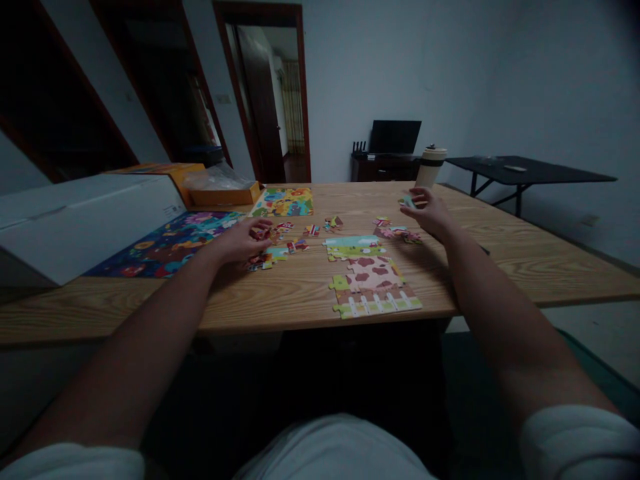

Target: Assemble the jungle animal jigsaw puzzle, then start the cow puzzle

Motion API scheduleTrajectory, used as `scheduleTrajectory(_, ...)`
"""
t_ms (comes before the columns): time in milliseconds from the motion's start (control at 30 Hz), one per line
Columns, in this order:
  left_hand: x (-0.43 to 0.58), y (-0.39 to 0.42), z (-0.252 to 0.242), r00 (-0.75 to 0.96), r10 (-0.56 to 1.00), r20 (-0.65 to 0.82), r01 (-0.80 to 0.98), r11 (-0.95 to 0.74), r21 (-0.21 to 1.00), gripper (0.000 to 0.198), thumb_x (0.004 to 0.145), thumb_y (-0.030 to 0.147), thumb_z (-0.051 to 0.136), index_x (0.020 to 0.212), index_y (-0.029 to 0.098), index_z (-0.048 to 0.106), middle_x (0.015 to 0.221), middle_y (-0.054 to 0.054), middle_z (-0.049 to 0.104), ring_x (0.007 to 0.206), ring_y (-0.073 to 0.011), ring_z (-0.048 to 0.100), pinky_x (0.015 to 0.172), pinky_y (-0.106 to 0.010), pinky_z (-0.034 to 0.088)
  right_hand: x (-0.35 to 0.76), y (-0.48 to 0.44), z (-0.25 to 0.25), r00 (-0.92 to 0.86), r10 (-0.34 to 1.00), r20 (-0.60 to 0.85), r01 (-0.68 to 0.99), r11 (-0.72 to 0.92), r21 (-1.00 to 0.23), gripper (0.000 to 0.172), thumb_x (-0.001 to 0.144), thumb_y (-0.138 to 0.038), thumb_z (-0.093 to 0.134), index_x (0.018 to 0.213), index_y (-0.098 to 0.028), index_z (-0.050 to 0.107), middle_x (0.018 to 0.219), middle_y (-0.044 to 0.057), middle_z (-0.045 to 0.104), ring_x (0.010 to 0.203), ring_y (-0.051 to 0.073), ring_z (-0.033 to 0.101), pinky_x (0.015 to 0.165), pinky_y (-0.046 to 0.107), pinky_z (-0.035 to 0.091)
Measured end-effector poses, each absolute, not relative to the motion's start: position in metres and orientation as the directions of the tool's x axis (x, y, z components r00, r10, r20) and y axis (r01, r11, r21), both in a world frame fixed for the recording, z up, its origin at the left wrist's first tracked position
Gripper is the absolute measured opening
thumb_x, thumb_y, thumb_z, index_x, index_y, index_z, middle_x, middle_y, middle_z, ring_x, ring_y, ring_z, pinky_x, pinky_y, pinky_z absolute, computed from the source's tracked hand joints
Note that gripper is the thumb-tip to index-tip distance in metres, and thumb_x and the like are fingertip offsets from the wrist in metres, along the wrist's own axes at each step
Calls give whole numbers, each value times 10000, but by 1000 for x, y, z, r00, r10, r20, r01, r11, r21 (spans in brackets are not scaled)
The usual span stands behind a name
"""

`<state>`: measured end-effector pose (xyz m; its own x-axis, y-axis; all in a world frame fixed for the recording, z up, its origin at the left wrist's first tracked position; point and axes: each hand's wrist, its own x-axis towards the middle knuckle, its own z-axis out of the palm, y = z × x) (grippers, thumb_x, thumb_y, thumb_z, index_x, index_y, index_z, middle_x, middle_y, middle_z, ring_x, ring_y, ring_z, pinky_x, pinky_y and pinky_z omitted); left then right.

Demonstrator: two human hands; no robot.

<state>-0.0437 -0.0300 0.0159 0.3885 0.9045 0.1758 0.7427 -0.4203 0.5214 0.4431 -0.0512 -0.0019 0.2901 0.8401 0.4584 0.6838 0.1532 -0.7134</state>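
A partly joined jigsaw puzzle [375,273] lies before me, showing a brown-spotted pink animal body, a white fence and a strip of green field. My right hand [433,215] is raised past its upper right side, pinching a light blue and green puzzle piece [407,200]. On the left, my left hand [241,241] reaches over a heap of loose puzzle pieces [280,230], its thumb and fingers apart with reddish pieces showing between them. Below that hand is a light blue piece [276,254]. More pink and red pieces [400,233] lie under my right hand.
Left of the heap are a dark blue picture sheet [175,243], a white box [85,213] and an orange box [225,195] with clear plastic. A yellow picture sheet [285,201] lies behind. A lidded cup [430,167] stands beyond my right hand on the wooden table [525,253].
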Motion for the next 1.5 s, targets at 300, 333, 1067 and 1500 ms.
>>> scheduleTrajectory(300,-57,-24,16,258,889,377,781,-422,460,593,765,408,730,1302,226,556,1233,-93,599,904,-200,626,781,-325,525,433,-39,-26,165,961,222,749,24,-662,561,717,-539,757,1152,-208,632,1052,130,679,849,263,669,629,355,573)
scheduleTrajectory(333,-58,-25,18,231,882,410,795,-415,443,583,759,393,741,1290,231,562,1255,-92,582,922,-201,625,807,-331,522,433,-38,-28,155,963,221,755,29,-655,559,713,-537,761,1147,-209,636,1048,129,681,850,262,670,630,348,572)
scheduleTrajectory(1067,-54,-40,28,352,770,531,786,-552,279,509,766,369,761,1217,215,582,1228,-65,615,1110,-243,579,984,-367,442,436,-38,-31,115,980,162,789,9,-614,629,714,-511,775,1232,-197,603,1098,141,680,862,266,682,663,358,571)
scheduleTrajectory(1500,-21,-46,16,597,495,631,521,-838,164,396,757,145,718,1128,226,608,1185,-53,657,1136,-221,592,1007,-393,445,432,-42,-29,107,980,165,778,21,-628,650,693,-522,800,1235,-216,616,1077,133,684,868,265,679,676,353,578)
